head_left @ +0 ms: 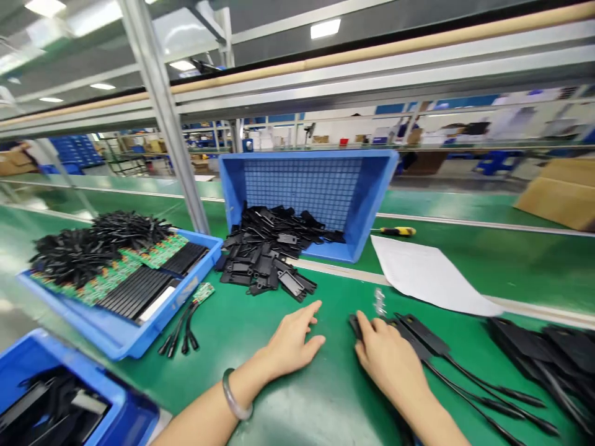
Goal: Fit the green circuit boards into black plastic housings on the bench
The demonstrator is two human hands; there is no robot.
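My left hand [295, 341], with a bangle [236, 396] on its wrist, is empty above the green bench, thumb and fingers apart. Just beyond its fingertips lies a heap of black plastic housings [263, 266], spilling out of a tipped blue bin [307, 186]. My right hand [388, 353] has its fingers closed over a black plastic case [356, 326], whose end shows past the fingertips; the palm hides most of it. Right beside that hand rest flat black cases with cables [425, 334]. A small clear plastic piece [379, 301] lies beyond the right fingers.
At left, a blue tray [139, 347] carries green circuit boards [111, 279] with black leads; one loose board [204, 292] lies beside it. Another blue bin [125, 409] stands front left. White paper [427, 272], a screwdriver [397, 231] and more cased units [548, 353] are at right. A metal post [162, 111] rises behind.
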